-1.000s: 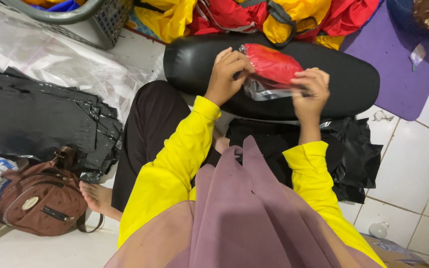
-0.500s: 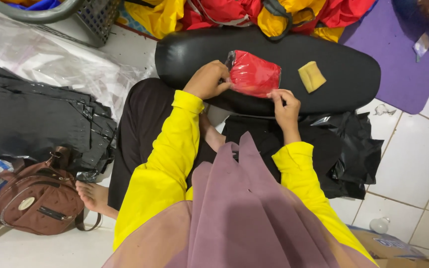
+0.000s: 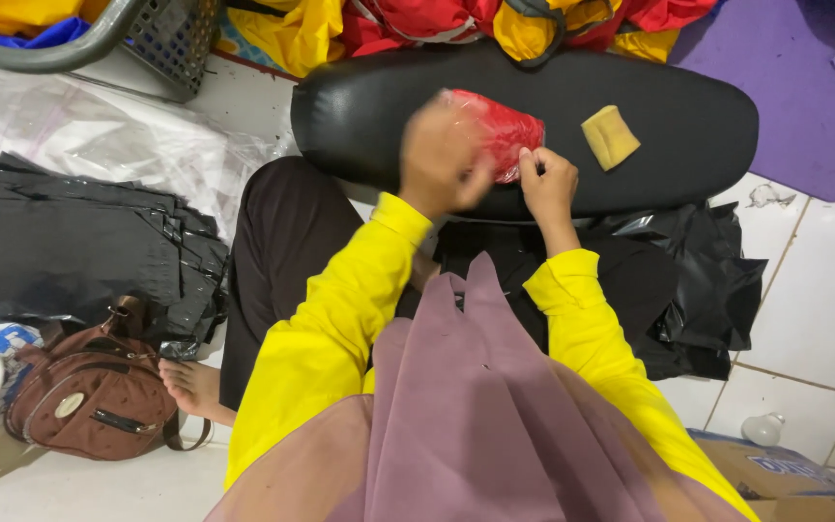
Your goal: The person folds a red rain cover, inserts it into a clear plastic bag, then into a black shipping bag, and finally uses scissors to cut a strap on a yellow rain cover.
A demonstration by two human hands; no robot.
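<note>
head | left hand (image 3: pixel 442 155) blurred over red packet (image 3: pixel 500 130) | right hand (image 3: pixel 548 184) pinching its edge

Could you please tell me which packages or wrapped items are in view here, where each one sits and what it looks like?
Red packet: clear-wrapped, on the black cushion, held by left hand and right hand.
Tan pad: small, squarish, on the cushion to the right.
Cardboard box: brown with a blue label, bottom right.
Clear plastic bags: heaped on the left.
Black plastic bags: stacked below them.
</note>
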